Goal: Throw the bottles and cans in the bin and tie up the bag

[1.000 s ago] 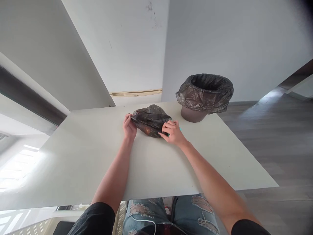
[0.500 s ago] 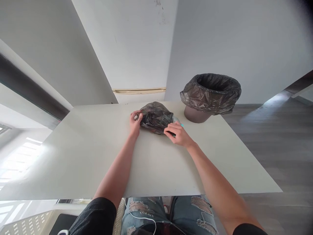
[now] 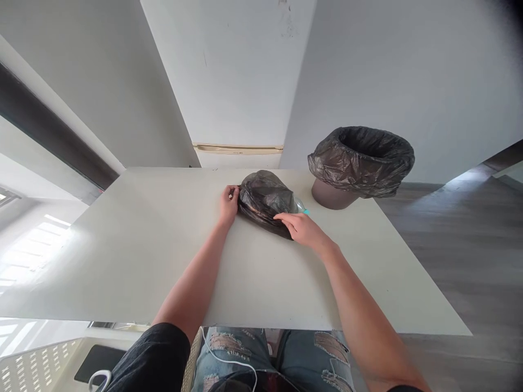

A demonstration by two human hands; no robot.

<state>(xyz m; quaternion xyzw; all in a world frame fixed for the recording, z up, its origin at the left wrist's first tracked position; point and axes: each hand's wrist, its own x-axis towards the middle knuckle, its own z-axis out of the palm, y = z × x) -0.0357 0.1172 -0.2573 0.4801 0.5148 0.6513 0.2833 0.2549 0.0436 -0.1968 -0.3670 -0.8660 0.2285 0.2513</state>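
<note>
A crumpled black plastic bag (image 3: 265,198) with something bulky inside lies on the white table (image 3: 163,245), near its far edge. A clear bottle neck with a teal cap (image 3: 302,207) pokes out at the bag's right side. My left hand (image 3: 229,204) pinches the bag's left edge, fingers closed on the plastic. My right hand (image 3: 302,228) rests on the bag's near right side, fingers pressed against the plastic.
A brown bin (image 3: 330,195) lined with a black bag (image 3: 362,160) stands on the table's far right corner. White walls rise behind the table. Grey wood floor lies to the right. My knees in torn jeans show below the near edge.
The bag has been gathered from a flatter shape into a tighter bundle. Both hands shifted slightly right along with it, and the view has tilted.
</note>
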